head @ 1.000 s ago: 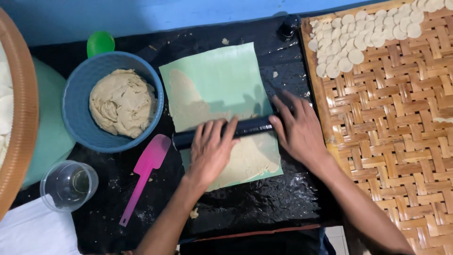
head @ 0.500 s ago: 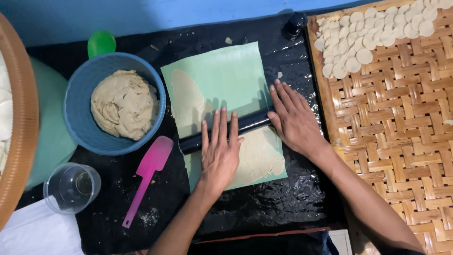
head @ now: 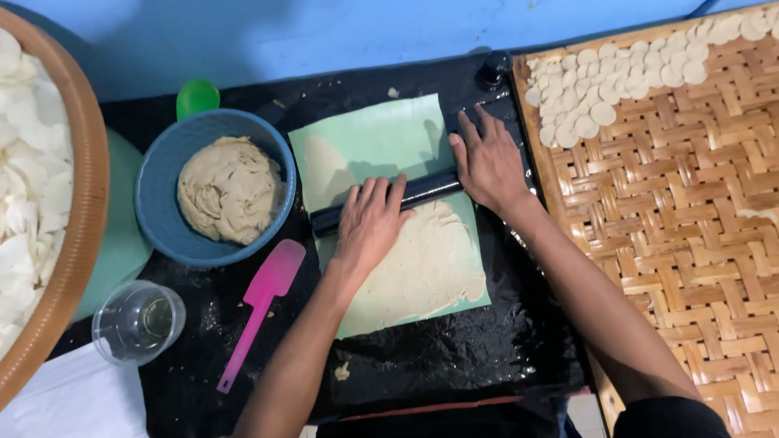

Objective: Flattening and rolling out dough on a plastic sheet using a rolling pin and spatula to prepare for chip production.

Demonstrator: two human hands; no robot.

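From the camera on my head, looking straight down: my left hand lies flat, fingers stretched out, palm pressing on a black cylindrical rolling pin. My right hand lies flat too, open over the pin's right end — neither hand curls around it; both only press down.

The pin lies across a pale green plastic sheet spread on a black shiny work surface. Nearer to me than the pin, a thin flattened layer of beige dough covers the sheet and reaches its right edge; beyond the pin, the sheet is mostly bare green, with a faint thin patch at the left. I judge the near part rolled out and the far part left to do.

To the left stands a round blue bowl holding a lump of beige dough, with a pink plastic spatula just beside it. To the right, a woven bamboo tray carries small pale dough discs along its far edge — most of the tray is uncovered.
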